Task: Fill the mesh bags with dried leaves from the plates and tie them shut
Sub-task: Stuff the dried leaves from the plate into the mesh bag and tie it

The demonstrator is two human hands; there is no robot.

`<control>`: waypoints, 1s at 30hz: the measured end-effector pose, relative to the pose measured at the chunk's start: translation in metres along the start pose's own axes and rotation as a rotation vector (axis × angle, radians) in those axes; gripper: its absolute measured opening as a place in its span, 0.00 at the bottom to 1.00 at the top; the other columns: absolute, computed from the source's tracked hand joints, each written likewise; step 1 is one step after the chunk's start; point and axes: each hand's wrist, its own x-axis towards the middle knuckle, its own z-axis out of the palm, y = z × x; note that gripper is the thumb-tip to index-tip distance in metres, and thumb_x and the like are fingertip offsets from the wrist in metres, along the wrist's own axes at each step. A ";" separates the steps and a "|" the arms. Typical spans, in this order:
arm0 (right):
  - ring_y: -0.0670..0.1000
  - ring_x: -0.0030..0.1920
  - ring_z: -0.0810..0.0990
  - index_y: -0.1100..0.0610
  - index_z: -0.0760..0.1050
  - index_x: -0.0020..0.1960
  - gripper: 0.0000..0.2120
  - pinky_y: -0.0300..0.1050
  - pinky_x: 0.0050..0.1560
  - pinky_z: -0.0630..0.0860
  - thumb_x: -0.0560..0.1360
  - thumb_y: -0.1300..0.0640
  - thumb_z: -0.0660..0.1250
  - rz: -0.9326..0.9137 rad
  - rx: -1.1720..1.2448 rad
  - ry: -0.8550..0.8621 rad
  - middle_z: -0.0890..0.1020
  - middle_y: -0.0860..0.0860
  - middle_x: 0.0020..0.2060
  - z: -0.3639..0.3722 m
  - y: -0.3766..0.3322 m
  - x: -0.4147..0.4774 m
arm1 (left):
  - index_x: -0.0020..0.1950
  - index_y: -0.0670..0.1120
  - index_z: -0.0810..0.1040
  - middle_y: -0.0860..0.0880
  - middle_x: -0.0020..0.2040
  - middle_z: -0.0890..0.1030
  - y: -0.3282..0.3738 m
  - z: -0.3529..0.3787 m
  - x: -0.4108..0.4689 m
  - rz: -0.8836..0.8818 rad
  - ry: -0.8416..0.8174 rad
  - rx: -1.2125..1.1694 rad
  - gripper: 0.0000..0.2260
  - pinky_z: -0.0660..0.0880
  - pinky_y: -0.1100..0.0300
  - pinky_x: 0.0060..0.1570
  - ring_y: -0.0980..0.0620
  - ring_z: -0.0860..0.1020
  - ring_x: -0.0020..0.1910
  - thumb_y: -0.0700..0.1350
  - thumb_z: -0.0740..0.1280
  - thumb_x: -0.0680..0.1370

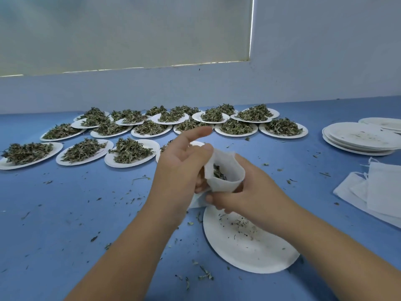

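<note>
Mesh bag (226,170) is up off the tabletop (65,213), held btwn 2 hands just above an emptied plate (249,248) w/ only crumbs on it. Its mouth is open and faces up toward the camera. Dried leaves (218,173) show inside; how full it is, can't tell.

Left hand (180,164): grip pinches the left rim of the bag btwn thumb and curled fingers, index finger raised free. Right hand (251,192): grip wrapped round the bag's body from the right and below, fingers curled under it.

Handling, as a judgement:
- Bag looks like thin, soft cloth, v. light, w/ no stiffness of its own, so the mouth prob. collapses unless held by the rim.
- Leaves look dry, brittle and light. They shed easily, as the bits scattered on the tabletop suggest.
- Best hold is at the rim or neck, above the leaves. Squeezing the filled part would crush the contents.
- Keep the mouth up, or leaves spill.
- For tying, gather the neck and pull the string. No string is visible on this bag, though threads (366,174) show on the spare bags (377,192) lying flat at right.

Step looks like the end of filling 1 bag, w/ closing next. Many plates of leaves (130,165) sit in rows on the far side, and a stack of used plates (360,141) is at far right. Lots left to do.
</note>
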 end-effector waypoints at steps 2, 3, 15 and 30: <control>0.47 0.37 0.82 0.43 0.77 0.47 0.14 0.48 0.37 0.81 0.66 0.56 0.75 0.008 -0.050 0.064 0.83 0.46 0.38 0.001 0.003 0.003 | 0.56 0.51 0.80 0.49 0.25 0.67 -0.004 0.001 0.000 0.002 -0.013 0.004 0.11 0.60 0.62 0.24 0.53 0.61 0.23 0.46 0.66 0.74; 0.50 0.37 0.82 0.46 0.77 0.45 0.11 0.51 0.38 0.81 0.65 0.55 0.74 0.020 -0.053 0.084 0.83 0.48 0.37 0.000 0.004 0.004 | 0.55 0.50 0.80 0.49 0.25 0.69 -0.006 0.002 0.000 0.011 0.000 0.020 0.11 0.60 0.62 0.24 0.53 0.62 0.23 0.47 0.65 0.74; 0.40 0.33 0.78 0.43 0.77 0.43 0.09 0.33 0.31 0.73 0.71 0.57 0.72 -0.095 -0.041 0.004 0.81 0.43 0.35 0.013 -0.019 0.014 | 0.58 0.58 0.77 0.61 0.49 0.75 0.000 -0.038 -0.034 0.215 0.117 0.661 0.11 0.72 0.67 0.38 0.58 0.74 0.40 0.45 0.67 0.78; 0.49 0.27 0.78 0.60 0.79 0.45 0.04 0.40 0.30 0.74 0.73 0.58 0.71 -0.072 0.416 -0.269 0.82 0.54 0.32 0.298 -0.127 0.120 | 0.49 0.69 0.73 0.66 0.48 0.77 0.112 -0.276 -0.132 0.001 0.497 0.969 0.12 0.77 0.62 0.42 0.61 0.78 0.46 0.55 0.68 0.68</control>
